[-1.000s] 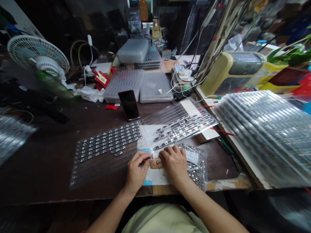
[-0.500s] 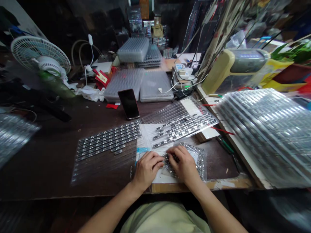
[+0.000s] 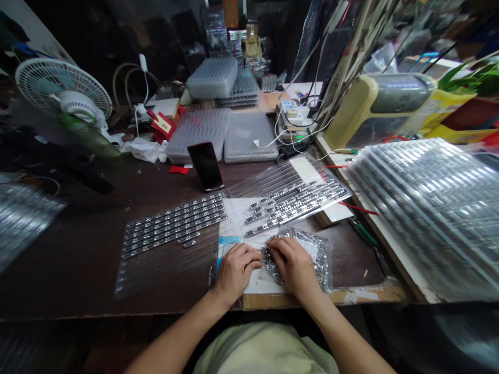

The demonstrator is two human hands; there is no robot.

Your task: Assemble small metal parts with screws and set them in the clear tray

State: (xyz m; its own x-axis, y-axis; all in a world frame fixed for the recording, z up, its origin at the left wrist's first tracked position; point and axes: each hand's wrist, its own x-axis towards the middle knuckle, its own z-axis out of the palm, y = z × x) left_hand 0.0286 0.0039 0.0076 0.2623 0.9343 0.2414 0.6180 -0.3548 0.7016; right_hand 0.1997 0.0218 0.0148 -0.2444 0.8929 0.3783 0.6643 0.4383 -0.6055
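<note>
My left hand (image 3: 237, 265) rests on the white sheet (image 3: 259, 283) near the table's front edge, fingers curled and pressed together. What lies under its fingertips is mostly hidden. Just to the right, my right hand (image 3: 295, 264) pinches with thumb and forefinger at a clear bag of small shiny metal parts (image 3: 322, 262); any single piece in the pinch is too small to make out. Beyond my hands lies a clear ridged tray with rows of black-and-silver parts (image 3: 296, 205). A similar tray holding neat rows (image 3: 175, 223) lies to the left.
A phone (image 3: 206, 166) stands propped behind the trays. Stacked clear trays (image 3: 424, 208) fill the right side, beside a green-handled tool (image 3: 364, 232). At the back are more plastic trays (image 3: 198, 132), a fan (image 3: 64, 91) and white cables (image 3: 273, 143).
My right hand has moved right, from a small brown block onto the bag of metal parts. My left hand has shifted right and now covers where the block was. Little differs over the last half second.
</note>
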